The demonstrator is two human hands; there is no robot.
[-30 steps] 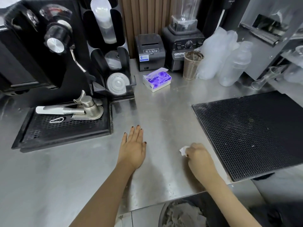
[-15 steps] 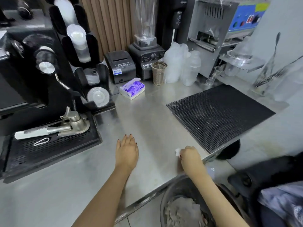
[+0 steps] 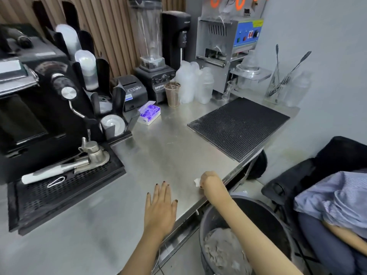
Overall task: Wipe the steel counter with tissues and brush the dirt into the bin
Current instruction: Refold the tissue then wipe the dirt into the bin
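The tissue [image 3: 197,182] is balled in your right hand [image 3: 211,183]. Only a white corner shows past the curled fingers, and it is pressed to the bench [image 3: 168,151] right at the front edge. Your left hand [image 3: 160,205] lies flat on the steel just beside it, fingers straight and together, holding nothing. The bin [image 3: 264,217] stands on the floor below that edge, under your right forearm, partly full of grey waste.

With the tissue at the lip above the bin, you look close to finishing this stretch; what seems left is the push over the edge. No loose dirt can be made out on the steel, though the picture is too soft to be sure. Whether the far left of the bench has been wiped cannot be told.

The steel is dull and streaky. A black mat [image 3: 238,126] lies to the back right, with a purple tissue box [image 3: 149,114] behind the middle. A coffee machine [image 3: 29,108] fills the left, and a blender [image 3: 153,56] stands against the slatted wall. Another person sits at the right near the bin, and only a striped sleeve [image 3: 333,199] shows.
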